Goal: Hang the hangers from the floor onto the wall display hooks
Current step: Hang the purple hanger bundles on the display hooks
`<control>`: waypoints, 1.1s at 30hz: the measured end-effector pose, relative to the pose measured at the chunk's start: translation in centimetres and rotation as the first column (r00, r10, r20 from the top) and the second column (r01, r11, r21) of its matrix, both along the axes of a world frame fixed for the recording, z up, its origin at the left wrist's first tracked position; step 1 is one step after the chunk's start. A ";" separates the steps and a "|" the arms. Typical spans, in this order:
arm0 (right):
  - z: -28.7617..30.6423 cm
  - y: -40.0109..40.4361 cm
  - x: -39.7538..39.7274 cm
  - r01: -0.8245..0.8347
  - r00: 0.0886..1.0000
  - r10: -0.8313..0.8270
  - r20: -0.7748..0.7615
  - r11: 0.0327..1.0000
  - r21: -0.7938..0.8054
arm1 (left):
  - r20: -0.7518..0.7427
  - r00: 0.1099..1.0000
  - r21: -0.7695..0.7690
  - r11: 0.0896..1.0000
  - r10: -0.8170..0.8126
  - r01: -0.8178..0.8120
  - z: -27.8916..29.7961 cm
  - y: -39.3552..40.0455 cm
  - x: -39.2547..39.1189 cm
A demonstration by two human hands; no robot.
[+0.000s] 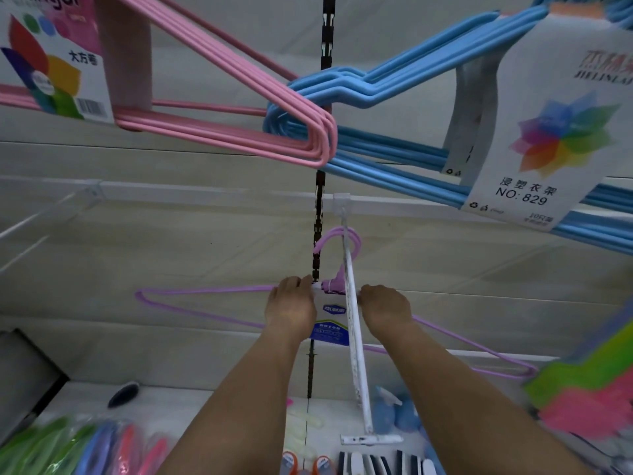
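Note:
A bundle of purple hangers (205, 290) with a white and blue label hangs low on the wall, its hooks looped over a white display hook (352, 303) that juts out from the white rail (205, 192). My left hand (291, 308) grips the bundle's left shoulder just beside the neck. My right hand (385, 308) grips the right shoulder on the other side of the display hook. Both arms reach forward and up.
Pink hangers (239, 97) with a card label hang overhead at left, blue hangers (394, 97) with a card label overhead at right. A black slotted wall strip (318, 214) runs vertically. Below lie a shelf with coloured goods (102, 447) and green and pink packs (589, 389) at right.

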State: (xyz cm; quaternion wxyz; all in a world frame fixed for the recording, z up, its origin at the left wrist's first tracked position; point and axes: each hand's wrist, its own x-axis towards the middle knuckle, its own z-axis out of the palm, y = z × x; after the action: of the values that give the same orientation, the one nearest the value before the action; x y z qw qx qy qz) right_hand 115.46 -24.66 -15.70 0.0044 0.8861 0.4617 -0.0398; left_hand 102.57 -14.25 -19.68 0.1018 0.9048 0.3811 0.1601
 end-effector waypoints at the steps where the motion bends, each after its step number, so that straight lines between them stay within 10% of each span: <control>1: 0.0 0.0 0.1 0.006 1.000 -0.006 -0.004 1.000 0.002 | 0.004 1.000 -0.014 1.000 -0.008 0.008 -0.1 0.0 0.0; 26: 6.8 -15.5 -0.4 0.037 0.998 -0.036 -0.043 0.999 0.028 | 0.041 0.989 -0.357 0.927 0.142 -0.118 7.4 -13.3 -4.3; 33: 7.0 -25.1 -1.5 0.276 0.956 -0.274 -0.100 0.961 0.006 | -0.186 0.973 -0.355 0.933 -0.140 0.066 7.0 -18.4 -3.2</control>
State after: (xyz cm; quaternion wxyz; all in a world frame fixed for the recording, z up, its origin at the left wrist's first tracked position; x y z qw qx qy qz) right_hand 113.96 -49.80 -8.73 -0.0329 0.9387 0.3340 -0.0789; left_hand 99.33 -32.61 -12.63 0.2271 0.9033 0.3638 -0.0106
